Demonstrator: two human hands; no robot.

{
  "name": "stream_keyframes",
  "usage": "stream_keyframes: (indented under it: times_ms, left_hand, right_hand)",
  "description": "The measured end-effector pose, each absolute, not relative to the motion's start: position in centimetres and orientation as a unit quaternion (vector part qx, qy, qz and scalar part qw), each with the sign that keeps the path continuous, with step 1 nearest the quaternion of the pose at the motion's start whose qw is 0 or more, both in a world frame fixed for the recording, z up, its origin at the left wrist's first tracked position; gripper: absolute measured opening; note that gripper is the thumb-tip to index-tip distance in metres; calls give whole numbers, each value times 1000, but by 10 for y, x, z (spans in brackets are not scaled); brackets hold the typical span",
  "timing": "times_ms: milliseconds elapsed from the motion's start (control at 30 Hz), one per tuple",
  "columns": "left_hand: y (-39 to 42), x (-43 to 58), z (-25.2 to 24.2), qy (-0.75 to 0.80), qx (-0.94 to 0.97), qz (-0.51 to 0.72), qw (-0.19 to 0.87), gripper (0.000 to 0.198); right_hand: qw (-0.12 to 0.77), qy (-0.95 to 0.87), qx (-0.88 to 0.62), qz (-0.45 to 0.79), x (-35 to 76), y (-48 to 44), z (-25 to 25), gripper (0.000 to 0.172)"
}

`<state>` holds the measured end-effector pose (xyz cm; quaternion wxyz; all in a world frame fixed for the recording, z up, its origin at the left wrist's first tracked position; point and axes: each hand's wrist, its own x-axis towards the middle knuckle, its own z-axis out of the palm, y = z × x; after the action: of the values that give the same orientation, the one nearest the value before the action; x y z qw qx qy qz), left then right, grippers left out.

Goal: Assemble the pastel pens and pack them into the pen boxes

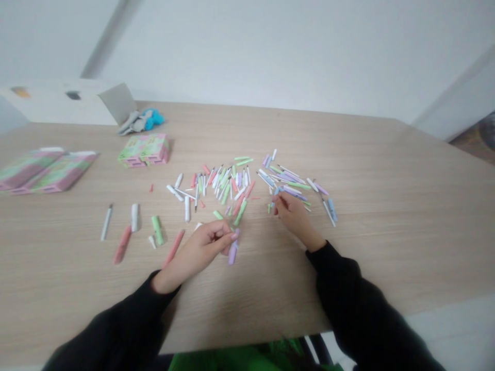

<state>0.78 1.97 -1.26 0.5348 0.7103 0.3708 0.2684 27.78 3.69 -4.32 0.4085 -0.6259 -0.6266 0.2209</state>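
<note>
Heap of thin pastel tubes (222, 185), pink/green/lilac/white, some w/ dark tips

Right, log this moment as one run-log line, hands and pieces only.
left hand: fingertips beside lilac piece | right hand: at edge of pastel pen-like pieces | surface: wooden table

Setting: indoor room, apparently a home or craft workroom. I sit at a wood-laminate bench (348, 154), white walls (294, 51) behind, small pastel tubes (240, 212) and printed packets (144, 150) laid out.
</note>
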Motion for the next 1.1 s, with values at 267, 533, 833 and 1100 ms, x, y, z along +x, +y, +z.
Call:
stream_keyframes:
  times_ms: [267, 533, 833, 1100]
  left_hand:
    - [17, 8, -12, 393, 723, 264, 504, 48]
    - [15, 8, -9, 390, 728, 254, 503, 52]
    - [16, 6, -11, 395, 719, 273, 502, 50]
    - [17, 2, -7, 388, 704, 300, 514, 49]
  right_hand:
    - [368, -560, -739, 69, 348, 48, -40, 27]
    - [331, -515, -790, 15, 387, 52, -48, 31]
    - [308, -525, -794, 7, 384, 54, -52, 33]
    - [308, -551, -775, 12, 367, 54, -55, 32]
